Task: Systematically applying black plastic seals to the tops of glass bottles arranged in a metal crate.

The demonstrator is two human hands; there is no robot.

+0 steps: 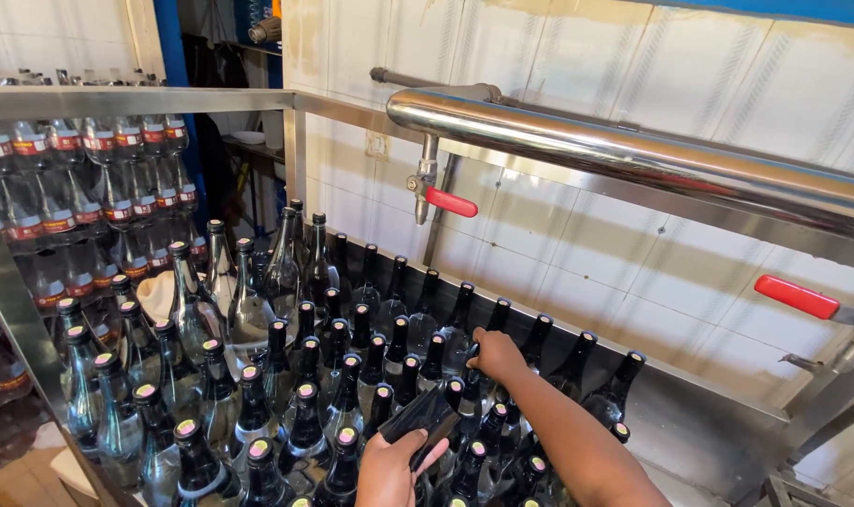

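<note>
White wall tiles back a polished steel pipe (633,150) above a steel bench (709,441) crowded with glossy dark glass bottles (305,376). Your left hand (389,469) wraps a tilted dark bottle (427,418) at the near edge. Your right hand (495,355), arm outstretched, closes on an upright bottle neck (472,361) farther in.

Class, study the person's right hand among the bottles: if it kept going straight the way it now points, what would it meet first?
The right hand reaches up and away, towards the back row. First in its line is probably the dark bottle neck just beyond its fingers, then the tiled wall; depth is uncertain.
</note>
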